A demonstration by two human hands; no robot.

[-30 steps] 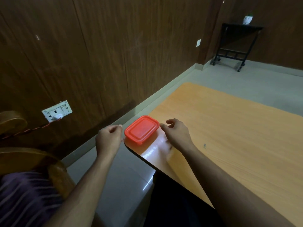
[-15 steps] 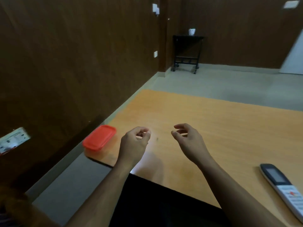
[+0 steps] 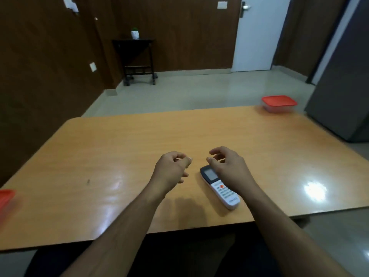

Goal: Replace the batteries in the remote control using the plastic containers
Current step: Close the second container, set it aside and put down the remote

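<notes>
A white remote control with a dark screen end lies face up on the wooden table, near the front edge. My right hand hovers over its screen end, fingers curled and apart, holding nothing. My left hand is just left of the remote, fingers loosely curled, empty. A red-lidded plastic container sits on the table's far right corner. Another red-lidded container shows partly at the left edge of the table.
A grey cabinet stands right of the table. A black side table with a small potted plant stands by the far wall, next to a white door. Brown panelled wall runs along the left.
My view has swung right from the left red container to the table's middle. Both hands left that container and moved to the remote, which is now between them.
</notes>
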